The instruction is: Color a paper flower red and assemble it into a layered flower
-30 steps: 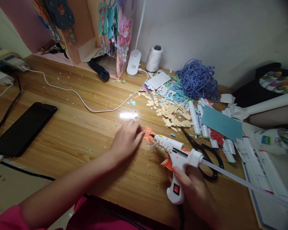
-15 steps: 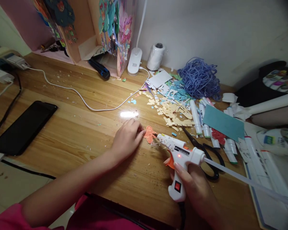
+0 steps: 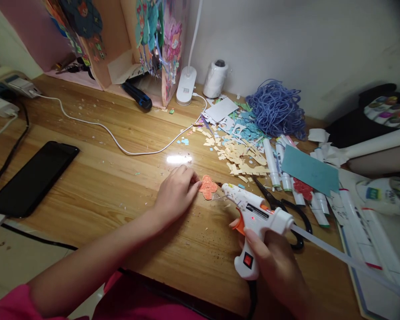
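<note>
A small orange paper flower cutout (image 3: 208,187) lies flat on the wooden table (image 3: 120,186). My left hand (image 3: 178,191) rests beside it, thumb and fingers pinching the flower's left edge. In my right hand (image 3: 270,253) is a white glue gun (image 3: 253,218) with an orange trigger, its small light glowing red. The dark nozzle points left, just off the flower's right side. A clear glue stick (image 3: 340,255) sticks out of the gun's back. Black scissors (image 3: 286,213) lie behind the gun, partly covered by it.
Paper scraps (image 3: 240,155), a tangle of blue cord (image 3: 276,109) and white markers (image 3: 271,164) with a teal card (image 3: 310,169) lie at the back right. A phone (image 3: 33,178) sits at left. A white cable (image 3: 113,138) crosses the table near a utility knife (image 3: 136,95).
My right hand has drawn the glue gun slightly to the right, so its nozzle has come off the flower and more of the flower shows. My left hand stays put.
</note>
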Demonstrator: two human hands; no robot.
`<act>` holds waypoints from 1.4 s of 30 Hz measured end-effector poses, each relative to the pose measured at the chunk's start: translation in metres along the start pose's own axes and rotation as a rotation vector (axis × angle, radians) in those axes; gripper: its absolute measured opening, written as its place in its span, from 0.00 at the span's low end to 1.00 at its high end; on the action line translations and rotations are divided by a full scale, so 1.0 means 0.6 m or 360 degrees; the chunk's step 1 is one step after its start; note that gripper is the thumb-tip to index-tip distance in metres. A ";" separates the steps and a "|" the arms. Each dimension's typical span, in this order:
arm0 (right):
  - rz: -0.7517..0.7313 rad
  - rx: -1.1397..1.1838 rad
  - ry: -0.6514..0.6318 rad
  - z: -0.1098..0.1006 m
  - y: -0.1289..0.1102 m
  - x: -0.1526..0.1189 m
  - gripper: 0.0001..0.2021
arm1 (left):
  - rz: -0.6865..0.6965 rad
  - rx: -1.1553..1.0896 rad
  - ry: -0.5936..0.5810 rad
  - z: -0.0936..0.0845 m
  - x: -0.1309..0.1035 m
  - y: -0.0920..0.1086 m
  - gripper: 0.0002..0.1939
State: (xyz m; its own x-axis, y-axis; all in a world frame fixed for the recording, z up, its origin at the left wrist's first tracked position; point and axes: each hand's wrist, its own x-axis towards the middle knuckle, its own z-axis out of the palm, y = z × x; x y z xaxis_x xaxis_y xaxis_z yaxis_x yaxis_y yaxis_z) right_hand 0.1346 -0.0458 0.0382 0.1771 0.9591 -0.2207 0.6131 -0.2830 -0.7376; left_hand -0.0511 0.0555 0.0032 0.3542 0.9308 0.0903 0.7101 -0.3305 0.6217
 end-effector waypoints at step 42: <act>0.0021 -0.0020 -0.0045 -0.002 -0.015 -0.009 0.19 | 0.0020 0.0025 0.0003 -0.002 0.000 0.002 0.05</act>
State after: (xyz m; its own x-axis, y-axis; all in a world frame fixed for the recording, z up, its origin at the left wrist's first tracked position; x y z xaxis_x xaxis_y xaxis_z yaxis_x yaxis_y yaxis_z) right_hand 0.1289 -0.0484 0.0466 0.1636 0.9548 -0.2483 0.6204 -0.2953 -0.7266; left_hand -0.0510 0.0551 0.0052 0.3619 0.9269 0.0994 0.7153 -0.3445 0.6080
